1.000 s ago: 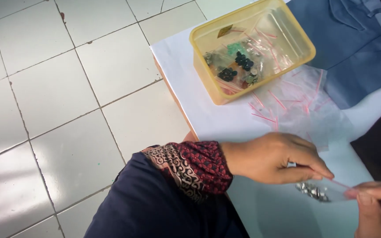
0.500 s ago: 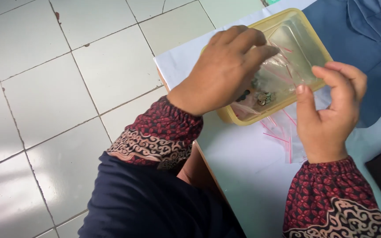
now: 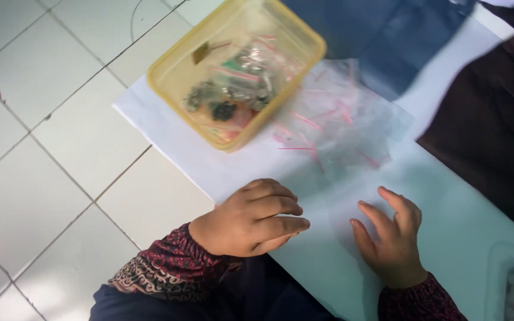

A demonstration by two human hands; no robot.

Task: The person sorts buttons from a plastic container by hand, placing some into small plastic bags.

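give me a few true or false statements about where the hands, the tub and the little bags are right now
1. The yellow plastic tub holds small filled bags. True.
2. The left hand is inside the tub. False: it rests curled on the white table surface, near the table's edge and apart from the tub.
3. A loose pile of clear empty bags with pink strips lies beside the tub. True.
4. The right hand grips a filled bag. False: its fingers are spread flat on the table surface; any thin clear bag under it is too faint to tell.
5. The floor is bare wood. False: it is pale square tile.
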